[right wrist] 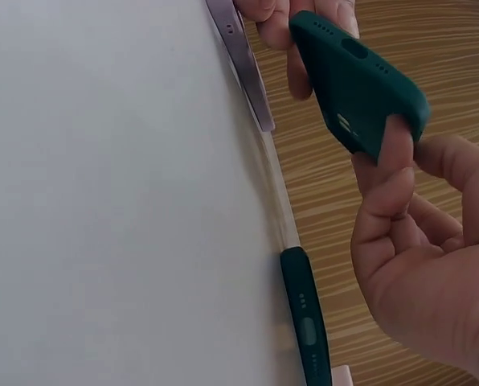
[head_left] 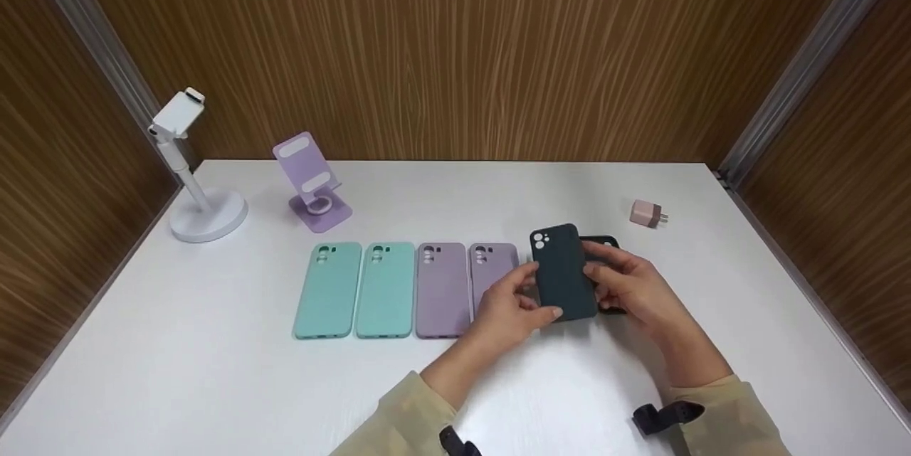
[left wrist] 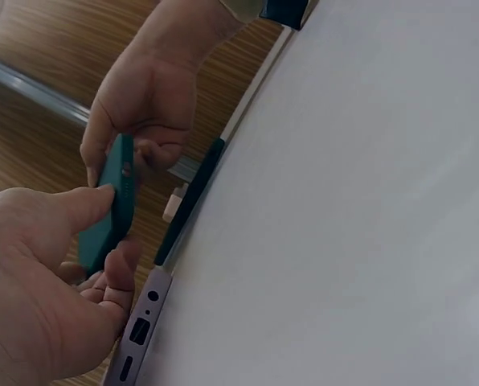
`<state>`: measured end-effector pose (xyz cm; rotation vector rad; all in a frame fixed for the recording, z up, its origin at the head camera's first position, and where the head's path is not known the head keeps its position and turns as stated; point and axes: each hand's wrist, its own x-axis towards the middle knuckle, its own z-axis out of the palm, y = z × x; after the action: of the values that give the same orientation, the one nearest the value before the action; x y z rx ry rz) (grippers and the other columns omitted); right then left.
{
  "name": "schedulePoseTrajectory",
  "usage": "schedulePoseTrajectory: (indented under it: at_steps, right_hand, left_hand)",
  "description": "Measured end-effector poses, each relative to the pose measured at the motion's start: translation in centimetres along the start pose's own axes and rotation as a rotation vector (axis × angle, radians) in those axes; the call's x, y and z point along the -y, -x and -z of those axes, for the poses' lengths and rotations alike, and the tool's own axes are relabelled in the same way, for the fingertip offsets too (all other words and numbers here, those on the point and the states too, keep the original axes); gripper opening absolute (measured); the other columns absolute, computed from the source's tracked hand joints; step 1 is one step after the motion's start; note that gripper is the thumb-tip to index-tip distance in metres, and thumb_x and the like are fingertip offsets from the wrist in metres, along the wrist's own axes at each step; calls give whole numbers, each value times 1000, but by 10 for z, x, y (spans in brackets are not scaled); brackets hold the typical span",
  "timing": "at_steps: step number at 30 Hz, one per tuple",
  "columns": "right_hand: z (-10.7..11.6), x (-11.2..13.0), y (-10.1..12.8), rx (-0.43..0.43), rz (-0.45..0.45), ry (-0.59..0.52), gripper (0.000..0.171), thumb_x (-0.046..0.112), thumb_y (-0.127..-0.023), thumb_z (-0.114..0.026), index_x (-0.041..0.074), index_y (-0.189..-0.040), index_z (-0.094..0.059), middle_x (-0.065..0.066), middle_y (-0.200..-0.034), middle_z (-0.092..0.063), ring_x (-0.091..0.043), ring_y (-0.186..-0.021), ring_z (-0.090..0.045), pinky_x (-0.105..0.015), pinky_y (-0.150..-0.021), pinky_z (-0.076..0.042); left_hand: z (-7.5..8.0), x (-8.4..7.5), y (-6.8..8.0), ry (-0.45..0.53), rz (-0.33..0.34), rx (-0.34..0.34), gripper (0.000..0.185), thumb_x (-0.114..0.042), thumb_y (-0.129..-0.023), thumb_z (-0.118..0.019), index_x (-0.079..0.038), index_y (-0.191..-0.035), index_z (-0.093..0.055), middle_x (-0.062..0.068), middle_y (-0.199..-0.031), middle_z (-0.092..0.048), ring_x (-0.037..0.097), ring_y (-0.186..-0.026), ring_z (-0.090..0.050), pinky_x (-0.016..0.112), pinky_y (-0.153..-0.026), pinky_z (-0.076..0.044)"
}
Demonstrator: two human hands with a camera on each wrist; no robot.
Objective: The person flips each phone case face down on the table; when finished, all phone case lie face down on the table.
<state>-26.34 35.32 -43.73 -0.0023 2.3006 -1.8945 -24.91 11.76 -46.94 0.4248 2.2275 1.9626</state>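
Observation:
A dark green phone case (head_left: pixel 566 274) is held up above the table between both hands, its camera cutouts at the upper left in the head view. My left hand (head_left: pixel 509 306) pinches its left side and lower edge, thumb on the back face. My right hand (head_left: pixel 633 289) grips the opposite side with thumb and fingers. Behind the right fingers a second dark case (head_left: pixel 600 241) lies on the table, partly covered. In the right wrist view the held case (right wrist: pixel 360 84) shows its port end, and the other dark case (right wrist: pixel 307 318) rests flat below it.
Left of the hands lie two purple phone cases (head_left: pixel 442 291) and two mint ones (head_left: pixel 327 291) in a row. Behind stand a purple phone stand (head_left: pixel 309 171) and a white phone stand (head_left: pixel 208 214). A pink charger plug (head_left: pixel 646 213) lies at the back right.

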Motion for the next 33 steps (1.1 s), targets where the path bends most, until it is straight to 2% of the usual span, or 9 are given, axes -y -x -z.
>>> schedulePoseTrajectory:
  at_steps: [4,7,12,19,22,26,33]
  right_hand:
    - [1,-1,0,-33,23,94,53,16,-104,-70,2,-153,-55,-4,-106,-72,-14,-74,-58,-27,-68,-53]
    - [0,-2,-1,-56,35,168,50,16,-104,-70,2,-151,-57,-10,-118,-73,-15,-76,-61,-28,-69,-54]
    - [-3,-3,-2,-79,48,266,48,13,-103,-70,2,-149,-60,-17,-124,-72,-18,-83,-65,-29,-71,-56]
    - [-6,-6,-1,-79,65,311,49,9,-101,-72,-2,-148,-59,-23,-131,-70,-23,-107,-69,-24,-81,-57]
    - [-8,-7,-1,-81,65,340,49,8,-101,-73,-3,-146,-60,-23,-131,-70,-28,-114,-68,-22,-83,-56]
    - [-10,-9,-1,-93,80,400,48,7,-99,-74,-4,-144,-62,-22,-127,-72,-30,-114,-68,-20,-82,-55]
    - [-11,-10,-3,-94,115,444,50,5,-96,-76,-5,-143,-63,-21,-120,-74,-28,-105,-70,-24,-74,-56]
  left_hand:
    - [0,-4,-2,-61,2,-19,79,-5,-85,-89,-1,-154,-51,11,-129,-65,5,-78,-61,20,-67,-53]
    - [0,-5,-5,-115,7,-23,79,-6,-85,-89,1,-154,-51,14,-129,-62,4,-77,-60,20,-66,-53]
    - [-1,-3,-7,-159,-15,-38,78,-4,-83,-90,2,-152,-52,17,-130,-61,4,-75,-58,20,-65,-53]
    - [-6,3,-5,-215,-20,-51,77,-5,-83,-90,2,-150,-54,13,-124,-62,2,-74,-56,21,-66,-52]
    - [-7,5,-4,-231,-16,-63,75,-5,-83,-90,2,-149,-55,11,-115,-62,2,-73,-55,21,-65,-51]
    - [-8,7,-4,-248,-30,-79,73,-4,-82,-90,3,-147,-57,9,-106,-61,2,-72,-53,21,-65,-49]
    - [-9,8,-5,-285,-76,-98,73,1,-80,-90,5,-145,-58,9,-106,-61,0,-70,-53,22,-73,-51]
